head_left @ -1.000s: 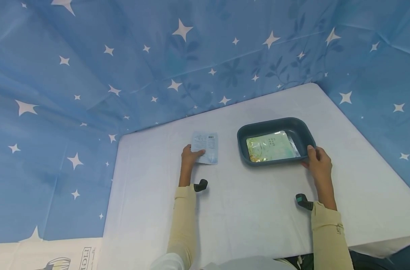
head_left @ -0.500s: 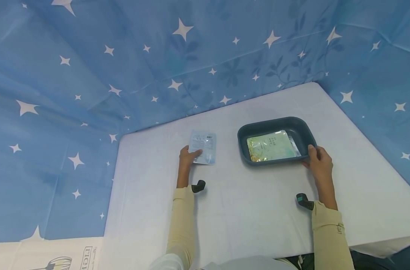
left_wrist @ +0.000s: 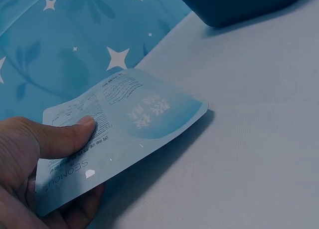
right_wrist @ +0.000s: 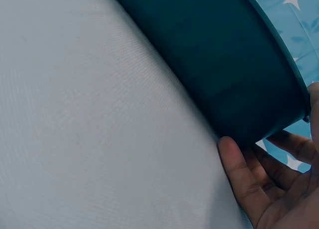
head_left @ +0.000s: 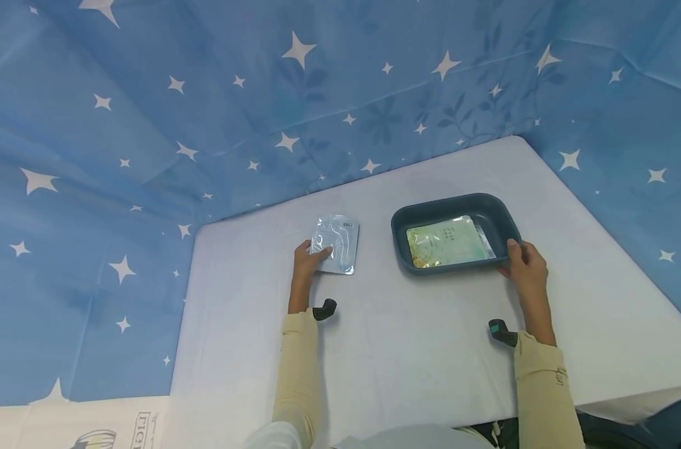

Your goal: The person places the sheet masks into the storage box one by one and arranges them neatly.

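A flat light-blue sachet with printed text, which looks like a sheet mask packet (head_left: 340, 240), is pinched by my left hand (head_left: 308, 257), thumb on top and fingers beneath. In the left wrist view the packet (left_wrist: 144, 109) tilts, its near edge raised over the cloth. My right hand (head_left: 527, 267) grips the near right corner of a dark teal rectangular tray (head_left: 403, 249). Thumb at the rim, its other fingers lie against the outer wall, seen in the right wrist view by the tray's side (right_wrist: 219, 64). Inside the tray lies a green-and-yellow packet (head_left: 447, 243), with a silvery edge showing behind it.
A white cloth covers the table (head_left: 408, 349). A blue star-patterned curtain (head_left: 234, 125) hangs along the back and sides. Printed beige fabric (head_left: 54, 427) lies at the lower left. Each wrist carries a small black camera (head_left: 325, 309).
My left hand has shifted slightly left with the blue packet, which now tilts and catches more light. The right hand keeps its grip on the tray, which stays about where it was.
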A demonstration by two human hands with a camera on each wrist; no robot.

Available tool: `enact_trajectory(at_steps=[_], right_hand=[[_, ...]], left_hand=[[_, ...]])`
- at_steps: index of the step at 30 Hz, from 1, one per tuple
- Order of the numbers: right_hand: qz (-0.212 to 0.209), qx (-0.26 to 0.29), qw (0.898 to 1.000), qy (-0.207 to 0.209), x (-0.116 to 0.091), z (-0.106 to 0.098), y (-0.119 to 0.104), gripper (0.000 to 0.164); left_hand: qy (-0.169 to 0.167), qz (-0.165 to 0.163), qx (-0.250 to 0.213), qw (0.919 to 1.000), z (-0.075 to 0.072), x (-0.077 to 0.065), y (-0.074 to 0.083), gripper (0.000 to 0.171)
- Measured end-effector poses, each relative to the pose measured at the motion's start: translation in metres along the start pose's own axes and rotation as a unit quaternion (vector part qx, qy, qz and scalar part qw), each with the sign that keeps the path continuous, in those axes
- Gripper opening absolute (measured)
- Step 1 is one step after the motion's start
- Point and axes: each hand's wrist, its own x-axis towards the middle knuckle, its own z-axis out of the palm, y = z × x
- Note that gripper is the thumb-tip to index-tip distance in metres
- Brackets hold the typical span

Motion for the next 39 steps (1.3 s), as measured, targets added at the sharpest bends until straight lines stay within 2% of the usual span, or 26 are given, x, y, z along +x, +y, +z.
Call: enact_trajectory(at_steps=[5,9,19,30,39], right_hand=[[-0.002,-0.003,1.0,-0.001,0.001,0.0,0.001,0.076],[-0.01,-0.005,1.0,0.001,0.001,-0.001,0.002,0.075],[-0.023,0.001,1.0,-0.015,0.0,-0.003,0.003,0.074],[-0.031,0.011,0.999,-0.012,-0.001,-0.003,0.005,0.072],[-0.03,0.009,0.999,-0.018,0.0,-0.004,0.005,0.073]], left_hand=[[-0.013,0.005,-0.013,0.9998,0.002,-0.002,0.006,0.055],[-0.03,0.015,-0.024,0.9991,0.007,-0.006,0.018,0.055],[-0.081,0.074,-0.058,0.9922,0.026,-0.013,0.049,0.046],[-0.134,0.104,-0.07,0.983,0.06,-0.016,0.075,0.04],[-0.149,0.175,-0.076,0.9702,0.092,-0.023,0.086,0.045]])
